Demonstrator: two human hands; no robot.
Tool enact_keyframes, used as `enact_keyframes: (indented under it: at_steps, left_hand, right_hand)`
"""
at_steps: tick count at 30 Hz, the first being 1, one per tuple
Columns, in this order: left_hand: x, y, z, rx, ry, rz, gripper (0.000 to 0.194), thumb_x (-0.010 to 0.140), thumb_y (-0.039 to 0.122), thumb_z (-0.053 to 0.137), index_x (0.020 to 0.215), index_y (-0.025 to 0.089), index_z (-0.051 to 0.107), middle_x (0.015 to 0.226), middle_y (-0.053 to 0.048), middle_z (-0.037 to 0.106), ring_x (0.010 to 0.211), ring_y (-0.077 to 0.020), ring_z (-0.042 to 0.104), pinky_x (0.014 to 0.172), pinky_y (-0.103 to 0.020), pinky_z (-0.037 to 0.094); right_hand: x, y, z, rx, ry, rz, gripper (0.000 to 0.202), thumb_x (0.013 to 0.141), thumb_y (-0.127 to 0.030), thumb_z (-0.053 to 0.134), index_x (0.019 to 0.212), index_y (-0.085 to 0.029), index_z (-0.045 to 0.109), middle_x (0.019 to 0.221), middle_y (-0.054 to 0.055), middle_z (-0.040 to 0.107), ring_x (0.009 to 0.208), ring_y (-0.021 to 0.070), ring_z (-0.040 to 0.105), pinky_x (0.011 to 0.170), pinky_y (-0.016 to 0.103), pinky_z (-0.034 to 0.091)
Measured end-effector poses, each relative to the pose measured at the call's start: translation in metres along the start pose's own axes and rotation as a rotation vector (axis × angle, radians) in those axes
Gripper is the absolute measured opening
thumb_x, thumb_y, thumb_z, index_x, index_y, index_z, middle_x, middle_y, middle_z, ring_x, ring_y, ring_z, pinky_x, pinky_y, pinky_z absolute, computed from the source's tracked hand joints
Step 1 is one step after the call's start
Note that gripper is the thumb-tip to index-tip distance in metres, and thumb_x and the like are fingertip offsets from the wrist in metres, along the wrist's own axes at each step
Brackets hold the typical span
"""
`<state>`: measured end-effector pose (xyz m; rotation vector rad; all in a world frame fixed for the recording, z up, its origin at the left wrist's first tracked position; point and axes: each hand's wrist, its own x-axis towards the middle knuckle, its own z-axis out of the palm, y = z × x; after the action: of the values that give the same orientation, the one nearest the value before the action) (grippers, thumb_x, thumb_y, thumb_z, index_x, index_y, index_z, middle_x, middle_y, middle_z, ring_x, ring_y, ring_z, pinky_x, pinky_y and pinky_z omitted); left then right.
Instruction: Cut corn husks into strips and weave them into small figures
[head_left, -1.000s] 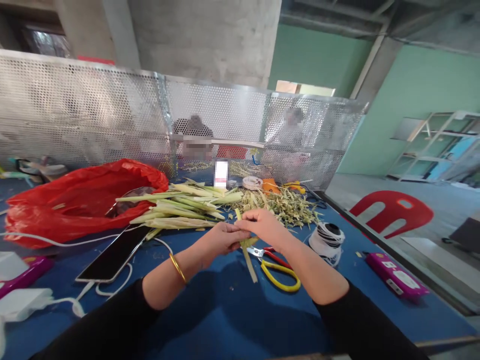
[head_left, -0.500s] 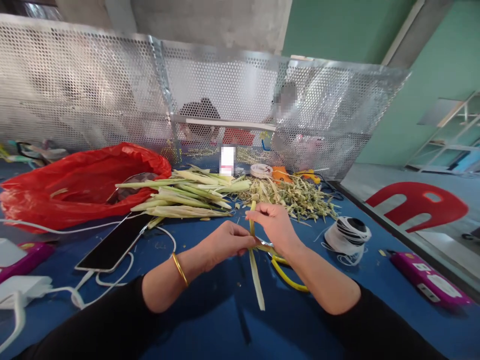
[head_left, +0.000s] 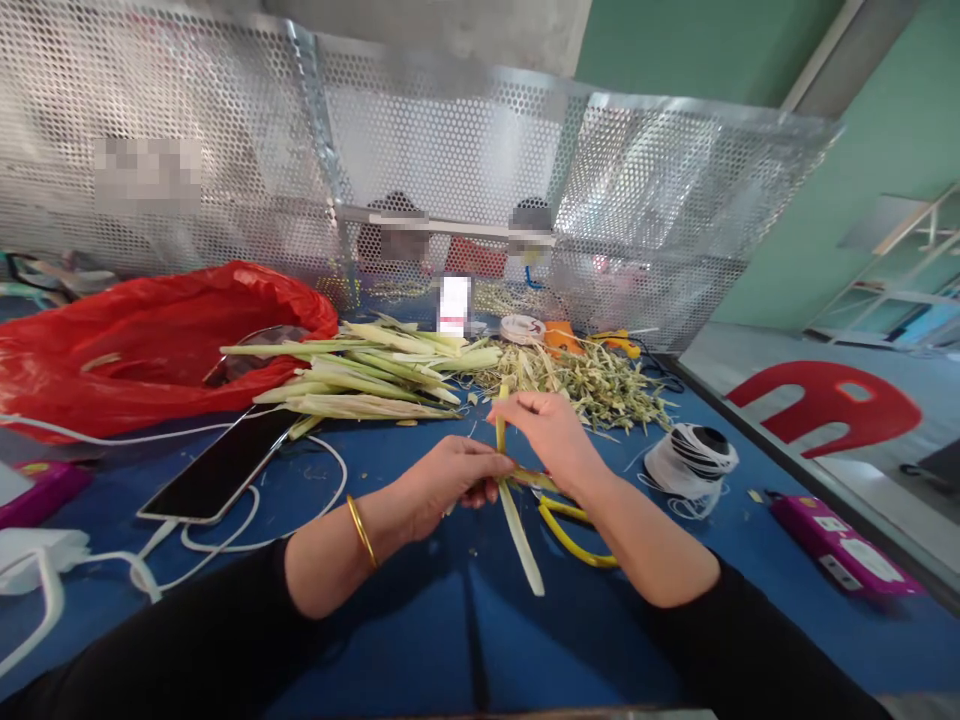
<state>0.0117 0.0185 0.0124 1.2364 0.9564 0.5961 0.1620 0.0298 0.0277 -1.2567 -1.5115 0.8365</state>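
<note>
My left hand (head_left: 461,472) pinches pale corn-husk strips (head_left: 523,540) where they cross, thumb on top. One strip hangs down toward me; another piece points right. My right hand (head_left: 551,430) is closed on the upper end of the upright strip, just above the left hand. Yellow-handled scissors (head_left: 574,545) lie on the blue table under my right forearm, their blades partly hidden. Beyond my hands rests a pile of long green-white husk leaves (head_left: 367,375), with a heap of small husk scraps (head_left: 600,385) to its right.
A red plastic bag (head_left: 150,335) and a phone (head_left: 221,465) with white cables sit on the left. To the right are a spool of white string (head_left: 686,465) and a purple box (head_left: 840,545). A perforated metal screen (head_left: 450,150) stands behind, people beyond it.
The view has tilted and shifted slightly. Both hands keep their grip on the strips; the hanging end has swung a little to the right.
</note>
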Motion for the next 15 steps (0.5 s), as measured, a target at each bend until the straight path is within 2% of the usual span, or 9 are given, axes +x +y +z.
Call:
enact_keyframes:
  at_steps: [2,4,6,7,8,10,11,12,15]
  left_hand:
    - [0.003,0.0,-0.003,-0.16,0.107,-0.007,0.025,0.07,0.036,0.066,0.064,0.012,0.064,0.05,0.002,0.054,0.043,-0.0056,0.042,0.044,-0.019,0.029]
    - [0.006,0.001,-0.006,-0.302,0.188,-0.005,0.025,0.072,0.035,0.065,0.064,0.012,0.062,0.051,0.001,0.054,0.043,-0.0053,0.044,0.044,-0.018,0.031]
    - [0.007,0.003,-0.01,-0.387,0.234,0.025,0.026,0.074,0.035,0.065,0.063,0.012,0.06,0.052,0.001,0.055,0.044,-0.0055,0.045,0.043,-0.018,0.031]
    - [0.007,0.004,-0.01,-0.41,0.244,0.043,0.027,0.074,0.036,0.065,0.064,0.013,0.059,0.053,0.001,0.056,0.044,-0.0057,0.046,0.043,-0.018,0.031]
    - [0.006,0.004,-0.011,-0.422,0.249,0.057,0.027,0.074,0.038,0.065,0.065,0.013,0.06,0.054,0.001,0.057,0.044,-0.0059,0.046,0.043,-0.018,0.031]
    - [0.005,0.003,-0.009,-0.417,0.247,0.068,0.028,0.074,0.039,0.066,0.068,0.012,0.061,0.055,0.0,0.058,0.045,-0.0065,0.047,0.044,-0.019,0.032]
    - [0.005,0.001,-0.008,-0.408,0.241,0.069,0.028,0.074,0.039,0.065,0.068,0.012,0.061,0.056,0.0,0.058,0.045,-0.0069,0.048,0.044,-0.019,0.032]
    - [0.004,0.0,-0.006,-0.394,0.233,0.075,0.028,0.074,0.039,0.065,0.068,0.012,0.061,0.056,-0.001,0.058,0.046,-0.0072,0.049,0.045,-0.02,0.033]
    - [0.003,-0.003,-0.002,-0.349,0.202,0.101,0.026,0.074,0.037,0.064,0.069,0.011,0.063,0.056,-0.001,0.059,0.046,-0.0073,0.049,0.044,-0.02,0.031]
  right_hand:
    - [0.008,0.004,-0.017,-0.018,0.055,-0.062,0.026,0.08,-0.037,0.055,0.074,-0.019,0.073,0.08,0.004,0.072,0.08,0.0198,0.062,0.078,0.032,0.044]
    - [0.015,0.013,-0.036,-0.012,0.186,-0.109,0.025,0.08,-0.034,0.055,0.089,-0.019,0.074,0.089,0.006,0.072,0.086,0.0207,0.062,0.083,0.034,0.043]
    - [0.018,0.023,-0.048,0.044,0.338,-0.034,0.025,0.076,-0.031,0.058,0.091,-0.018,0.073,0.081,0.005,0.07,0.078,0.0194,0.061,0.08,0.035,0.043]
    - [0.018,0.027,-0.05,0.058,0.361,0.032,0.024,0.071,-0.028,0.062,0.089,-0.017,0.074,0.074,0.003,0.069,0.073,0.0181,0.059,0.078,0.034,0.043]
    - [0.017,0.03,-0.049,0.08,0.311,0.122,0.023,0.066,-0.026,0.067,0.085,-0.016,0.074,0.068,0.002,0.067,0.068,0.0167,0.057,0.076,0.033,0.043]
    - [0.01,0.032,-0.04,0.183,-0.021,0.296,0.023,0.061,-0.026,0.074,0.081,-0.015,0.075,0.065,0.002,0.065,0.064,0.015,0.055,0.072,0.032,0.043]
    - [0.005,0.031,-0.033,0.301,-0.186,0.326,0.026,0.062,-0.027,0.075,0.085,-0.016,0.075,0.071,0.003,0.067,0.065,0.0144,0.055,0.071,0.031,0.043]
    - [0.001,0.03,-0.026,0.416,-0.275,0.325,0.028,0.063,-0.029,0.075,0.089,-0.017,0.075,0.077,0.004,0.068,0.066,0.0135,0.055,0.071,0.03,0.043]
    - [-0.009,0.025,-0.007,0.606,-0.245,0.297,0.027,0.062,-0.027,0.077,0.088,-0.021,0.074,0.075,0.0,0.067,0.061,0.0109,0.052,0.067,0.028,0.042]
